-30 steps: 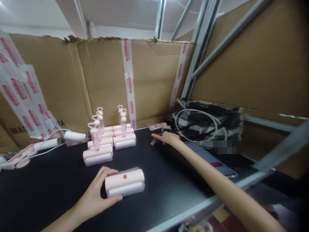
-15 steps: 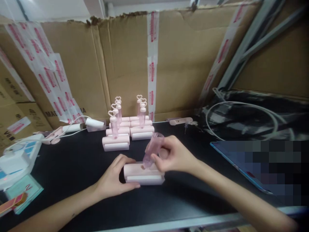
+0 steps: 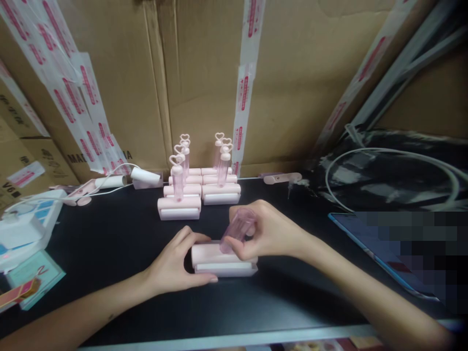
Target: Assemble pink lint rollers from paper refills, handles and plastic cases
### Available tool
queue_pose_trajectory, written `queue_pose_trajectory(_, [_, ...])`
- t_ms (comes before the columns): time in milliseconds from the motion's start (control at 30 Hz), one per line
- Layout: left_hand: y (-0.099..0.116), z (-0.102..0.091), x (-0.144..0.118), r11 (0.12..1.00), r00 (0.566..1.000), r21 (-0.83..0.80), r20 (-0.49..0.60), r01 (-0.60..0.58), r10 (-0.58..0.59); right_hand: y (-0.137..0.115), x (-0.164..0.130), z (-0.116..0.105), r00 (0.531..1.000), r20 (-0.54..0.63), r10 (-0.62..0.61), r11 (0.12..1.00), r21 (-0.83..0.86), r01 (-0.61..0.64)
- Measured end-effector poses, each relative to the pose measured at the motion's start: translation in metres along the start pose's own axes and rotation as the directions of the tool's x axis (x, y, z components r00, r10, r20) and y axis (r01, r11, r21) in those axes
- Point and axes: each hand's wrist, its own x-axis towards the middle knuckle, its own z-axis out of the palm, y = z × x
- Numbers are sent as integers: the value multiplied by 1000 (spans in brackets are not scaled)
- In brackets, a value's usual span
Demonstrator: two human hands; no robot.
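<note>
Head view: left hand grips the left end of a pink roller base lying on the black table. Right hand pinches a clear pink tube, tilted, its lower end touching the base's top (seated or not, can't tell). Finished units w/ heart tops stand behind, near the cardboard wall.

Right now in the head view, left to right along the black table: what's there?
White power strip → white tube with cable → finished pink rollers with heart handles → left hand → pink roller base → right hand holding clear pink handle → tablet.
</note>
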Motion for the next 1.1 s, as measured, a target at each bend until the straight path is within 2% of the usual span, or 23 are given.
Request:
queue_pose_trajectory(100, [2, 0, 0, 1000, 1000, 9, 20, -10, 10, -3, 3, 0, 999, 50, -16, 999, -33, 18])
queue_pose_trajectory(233, [-1, 1, 0, 1000, 999, 2, 45, -21, 21, 2, 8, 9, 978, 154, -137, 990, -21, 142])
queue_pose_trajectory(367, [0, -7, 0, 990, 997, -132, 66, 43, -34, 7, 9, 16, 971, 159, -178, 983, -24, 184])
queue_pose_trajectory(433, [9, -16, 6, 975, 1000, -223, 18, 21, -17, 9, 5, 12, 970, 175, -172, 985, 6, 173])
queue_pose_trajectory(500, [26, -23, 17, 961, 998, -272, -49, -48, 36, 15, 0, 1, 973, 183, -139, 989, 82, 126])
queue_pose_trajectory(567, [46, -25, 33, 939, 991, -328, -121, -101, 65, 22, -7, -15, 990, 113, -79, 970, 238, 50])
queue_pose_trajectory(633, [64, -20, 49, 878, 986, -466, -160, -109, 37, 29, -13, -31, 1000, -19, 2, 904, 428, 6])
queue_pose_trajectory(700, [74, -9, 61, 756, 993, -652, -113, -57, -22, 31, -16, -43, 989, -138, 60, 842, 539, 24])
queue_pose_trajectory(800, [73, 8, 67, 525, 999, -851, 34, 25, 7, 21, -16, -51, 962, -256, 99, 820, 569, 67])
queue_pose_trajectory(867, [68, 15, 67, 432, 996, -901, 74, 46, 49, 9, -14, -50, 958, -263, 112, 822, 566, 59])
queue_pose_trajectory(933, [65, 17, 65, 399, 995, -914, 94, 74, 30, -5, -11, -47, 969, -232, 86, 870, 491, 41])
queue_pose_trajectory(1033, [66, 16, 67, 397, 990, -906, 133, 144, -57, -21, -7, -44, 986, -165, 0, 941, 333, 55])
queue_pose_trajectory(1100, [67, 15, 69, 392, 982, -901, 163, 187, -93, -27, -3, -42, 992, -125, -17, 937, 345, 60])
